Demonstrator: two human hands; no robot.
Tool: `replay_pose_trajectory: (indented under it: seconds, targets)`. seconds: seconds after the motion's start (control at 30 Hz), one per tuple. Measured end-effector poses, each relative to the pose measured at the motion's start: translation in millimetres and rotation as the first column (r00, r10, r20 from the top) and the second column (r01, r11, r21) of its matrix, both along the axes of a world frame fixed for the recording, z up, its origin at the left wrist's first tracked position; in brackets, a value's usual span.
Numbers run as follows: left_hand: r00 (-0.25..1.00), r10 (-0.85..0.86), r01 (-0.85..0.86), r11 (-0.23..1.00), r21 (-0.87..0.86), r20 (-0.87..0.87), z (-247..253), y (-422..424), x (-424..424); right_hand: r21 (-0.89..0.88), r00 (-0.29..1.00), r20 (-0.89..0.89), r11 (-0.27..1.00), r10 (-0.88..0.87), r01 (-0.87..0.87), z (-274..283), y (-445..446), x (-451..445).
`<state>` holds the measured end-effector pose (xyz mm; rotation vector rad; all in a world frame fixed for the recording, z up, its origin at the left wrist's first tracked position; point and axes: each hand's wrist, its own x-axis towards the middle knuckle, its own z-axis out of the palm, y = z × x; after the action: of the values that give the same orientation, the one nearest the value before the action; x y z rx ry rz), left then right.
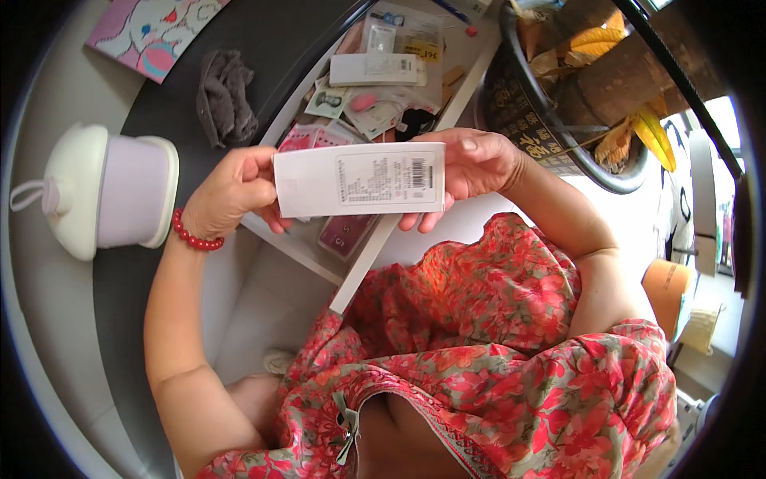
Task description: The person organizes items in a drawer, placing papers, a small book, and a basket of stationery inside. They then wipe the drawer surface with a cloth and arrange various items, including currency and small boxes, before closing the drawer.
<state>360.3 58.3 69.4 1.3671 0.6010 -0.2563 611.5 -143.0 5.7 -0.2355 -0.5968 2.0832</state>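
A white cardboard box (pixel 311 185) with a barcode and a printed panel is held level over a pulled-out drawer (pixel 359 263). My left hand (pixel 242 185), with a red bead bracelet (pixel 196 232) at the wrist, grips its left end. At the other end my right hand (pixel 473 164) supports it from behind and below, some fingers showing under the lower edge. Inside the drawer lie another white box (pixel 362 70), a green banknote (pixel 328 102), clear plastic bags (pixel 431 75) and a dark red pack (pixel 346 233), partly covered by the held box.
Left of the drawer, a crumpled grey cloth (pixel 226 99) lies on the black tabletop (pixel 161 114). A lilac and cream lidded container (pixel 128 191) and a pink picture (pixel 152 36) are farther left. A dark plant pot (pixel 517 120) with dry leaves stands beside the drawer's right side.
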Motion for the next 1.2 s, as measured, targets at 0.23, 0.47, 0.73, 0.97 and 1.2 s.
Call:
replay_pose_trajectory:
  seconds: [0.23, 0.47, 0.73, 0.97, 1.2]
  targets:
    - [1.000, -0.013, 0.014, 0.984, -0.175, 0.007, -28, -1, -2, -0.042, 0.989, 0.143, 0.999, -0.021, 0.027, 12, -2, 1]
    - [0.999, 0.009, 0.001, 0.985, -0.172, 0.053, -35, -4, -2, 0.042, 0.975, 0.205, 0.996, -0.084, 0.077, 19, -1, -1]
    - [0.979, 0.146, -0.126, 0.982, -0.141, 0.140, -40, -10, -1, 0.130, 0.897, 0.361, 0.967, -0.253, 0.220, 37, 1, -6]
    - [0.962, 0.196, -0.175, 0.977, -0.123, 0.190, -40, -15, 3, 0.129, 0.837, 0.477, 0.963, -0.269, 0.235, 40, -1, -9]
    - [0.957, 0.201, -0.185, 0.978, -0.093, 0.209, -34, -13, 3, 0.107, 0.809, 0.495, 0.946, -0.317, 0.305, 41, 0, -6]
